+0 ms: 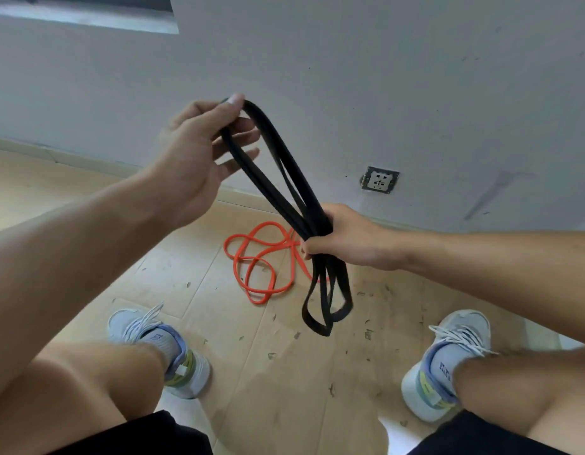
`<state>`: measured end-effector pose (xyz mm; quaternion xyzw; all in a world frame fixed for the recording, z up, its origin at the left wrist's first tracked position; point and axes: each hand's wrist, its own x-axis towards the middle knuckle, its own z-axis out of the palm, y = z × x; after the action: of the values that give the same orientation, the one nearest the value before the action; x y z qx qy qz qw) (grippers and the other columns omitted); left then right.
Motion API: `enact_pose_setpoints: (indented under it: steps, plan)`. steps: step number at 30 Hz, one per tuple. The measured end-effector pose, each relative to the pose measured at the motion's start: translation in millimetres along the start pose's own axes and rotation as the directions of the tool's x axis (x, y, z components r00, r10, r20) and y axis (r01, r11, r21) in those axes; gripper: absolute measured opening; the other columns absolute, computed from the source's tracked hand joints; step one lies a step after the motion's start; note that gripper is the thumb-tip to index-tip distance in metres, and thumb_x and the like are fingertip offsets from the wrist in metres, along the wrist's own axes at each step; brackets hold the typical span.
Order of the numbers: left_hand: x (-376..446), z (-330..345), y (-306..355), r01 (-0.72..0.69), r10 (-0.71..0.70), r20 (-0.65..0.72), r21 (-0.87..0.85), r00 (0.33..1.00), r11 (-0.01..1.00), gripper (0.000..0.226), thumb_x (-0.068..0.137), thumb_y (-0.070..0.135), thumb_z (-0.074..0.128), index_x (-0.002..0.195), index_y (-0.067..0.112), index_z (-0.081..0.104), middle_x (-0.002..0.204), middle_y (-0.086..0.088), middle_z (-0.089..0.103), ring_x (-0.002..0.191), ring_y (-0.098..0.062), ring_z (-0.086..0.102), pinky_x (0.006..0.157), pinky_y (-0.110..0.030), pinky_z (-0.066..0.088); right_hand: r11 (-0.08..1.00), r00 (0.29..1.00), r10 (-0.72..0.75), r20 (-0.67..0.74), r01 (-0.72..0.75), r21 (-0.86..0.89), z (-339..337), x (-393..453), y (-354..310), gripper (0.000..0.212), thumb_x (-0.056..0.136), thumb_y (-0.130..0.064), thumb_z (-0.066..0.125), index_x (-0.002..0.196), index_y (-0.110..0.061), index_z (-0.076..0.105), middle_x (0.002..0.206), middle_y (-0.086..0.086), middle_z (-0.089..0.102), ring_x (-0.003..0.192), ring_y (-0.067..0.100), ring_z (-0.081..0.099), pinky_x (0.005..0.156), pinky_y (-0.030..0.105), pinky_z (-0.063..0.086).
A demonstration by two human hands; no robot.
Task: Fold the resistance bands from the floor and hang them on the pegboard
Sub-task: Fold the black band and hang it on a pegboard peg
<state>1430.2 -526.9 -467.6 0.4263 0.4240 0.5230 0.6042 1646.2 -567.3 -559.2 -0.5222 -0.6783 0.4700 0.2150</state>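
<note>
Left hand (189,159) was raised in front of the wall, thumb pressed on top of the upper bend of the black resistance band (278,165), the remaining fingers (241,139) nearly straight and threaded through the loops — a thumb-and-finger pinch on the bend, not a fist.

From that pinch the band's long axis ran down and to the right, several strands side by side, to the right hand (340,239). That hand's fingers were curled tight round the gathered strands at about mid-length. Below the fist two loop ends hung free, clear of the floor (284,372) — as far as the wide-angle view allowed judging.

Strand count in the bundle could not be read exactly; probably folded twice over.

Orange resistance band (255,267) lay loose and tangled on the floor, below and between the two hands, nearer the right one, partly hidden behind the black strands. Untouched.

Judgement: the fold turned on the upper bend lying up-left of the right fist; bringing the left hand down along that axis would halve the bundle. Pegboard not in view.
</note>
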Motion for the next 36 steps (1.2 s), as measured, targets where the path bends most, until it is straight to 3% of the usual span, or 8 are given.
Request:
enact_pose_setpoints:
  steps: [3, 9, 13, 16, 20, 24, 32, 36]
  plan:
    - [3, -7, 0, -0.001, 0.001, -0.001, 0.013, 1.0, 1.0, 0.017, 0.096, 0.028, 0.068, 0.087, 0.018, 0.058, 0.079, 0.0, 0.069, 0.086, -0.017, 0.072, 0.087, -0.04, 0.061, 0.997, 0.998, -0.04, -0.05, 0.036, -0.068, -1, 4, 3, 0.016, 0.082, -0.028, 0.063, 0.097, -0.033, 0.065, 0.095, 0.017, 0.068, 0.088, 0.035, 0.069, 0.088, 0.056, 0.058]
    - [16, -16, 8, 0.003, -0.021, -0.236, -0.076, 0.972, 0.997, 0.02, 0.099, 0.033, 0.063, 0.097, 0.013, 0.062, 0.074, 0.003, 0.068, 0.08, -0.013, 0.074, 0.077, -0.034, 0.063, 0.969, 0.998, 0.046, -0.032, -0.053, -0.242, -8, 6, 21, 0.024, 0.082, -0.011, 0.07, 0.079, -0.023, 0.049, 0.07, -0.008, 0.043, 0.059, 0.009, 0.042, 0.057, 0.027, 0.037]
    - [33, -50, 8, 0.079, -0.103, -0.303, -0.09, 0.947, 0.993, 0.024, 0.102, 0.035, 0.057, 0.093, 0.014, 0.061, 0.078, 0.001, 0.073, 0.087, -0.014, 0.077, 0.08, -0.037, 0.064, 0.947, 0.988, 0.152, 0.019, -0.14, -0.288, -17, 6, 39, 0.018, 0.086, -0.01, 0.068, 0.101, -0.009, 0.059, 0.078, -0.002, 0.056, 0.064, 0.009, 0.06, 0.062, 0.027, 0.05]
    - [39, -83, -8, 0.251, -0.185, -0.261, 0.247, 0.947, 0.936, 0.028, 0.107, 0.036, 0.047, 0.092, 0.016, 0.06, 0.106, -0.006, 0.074, 0.109, -0.019, 0.071, 0.094, -0.043, 0.057, 0.959, 0.988, 0.155, -0.025, -0.156, -0.237, -32, 9, 42, 0.017, 0.085, -0.009, 0.077, 0.094, -0.016, 0.064, 0.079, -0.002, 0.069, 0.068, 0.013, 0.071, 0.071, 0.036, 0.059]
    - [34, -121, -34, 0.358, -0.258, -0.256, 0.765, 0.932, 0.535, 0.039, 0.102, 0.034, 0.058, 0.128, 0.006, 0.06, 0.127, -0.011, 0.065, 0.119, -0.029, 0.06, 0.104, -0.052, 0.047, 0.924, 0.993, 0.093, -0.069, -0.112, -0.366, -50, 4, 29, 0.018, 0.084, -0.03, 0.086, 0.091, -0.02, 0.072, 0.077, -0.003, 0.072, 0.067, 0.007, 0.063, 0.063, 0.02, 0.045]
    - [22, -100, -49, 0.18, -0.322, -0.07, 0.928, 0.944, 0.326, 0.056, 0.087, 0.04, 0.076, 0.134, 0.014, 0.058, 0.129, -0.005, 0.064, 0.114, -0.023, 0.06, 0.094, -0.036, 0.047, 0.886, 0.998, 0.069, -0.01, -0.066, -0.459, -48, 3, 15, 0.018, 0.082, -0.024, 0.086, 0.098, -0.027, 0.078, 0.075, -0.005, 0.073, 0.067, 0.02, 0.071, 0.066, 0.032, 0.061]
    - [-7, -8, -69, -0.176, -0.405, 0.337, 0.906, 0.85, 0.384, 0.082, 0.068, 0.057, 0.087, 0.137, 0.029, 0.054, 0.13, 0.015, 0.06, 0.121, -0.006, 0.056, 0.105, -0.027, 0.044, 0.875, 0.994, -0.021, 0.104, 0.068, -0.479, -28, -5, -19, 0.033, 0.076, -0.022, 0.087, 0.098, -0.035, 0.067, 0.091, -0.016, 0.074, 0.078, -0.001, 0.066, 0.069, 0.019, 0.051]
    - [-14, 8, -79, -0.271, -0.39, 0.436, 0.871, 0.811, 0.41, 0.044, 0.071, 0.054, 0.086, 0.106, 0.034, 0.067, 0.104, 0.013, 0.074, 0.099, -0.005, 0.067, 0.094, -0.026, 0.052, 0.901, 0.994, -0.093, 0.058, 0.108, -0.42, -24, -7, -32, 0.039, 0.07, -0.021, 0.091, 0.092, -0.03, 0.06, 0.092, -0.01, 0.076, 0.08, 0.013, 0.069, 0.075, 0.037, 0.057]
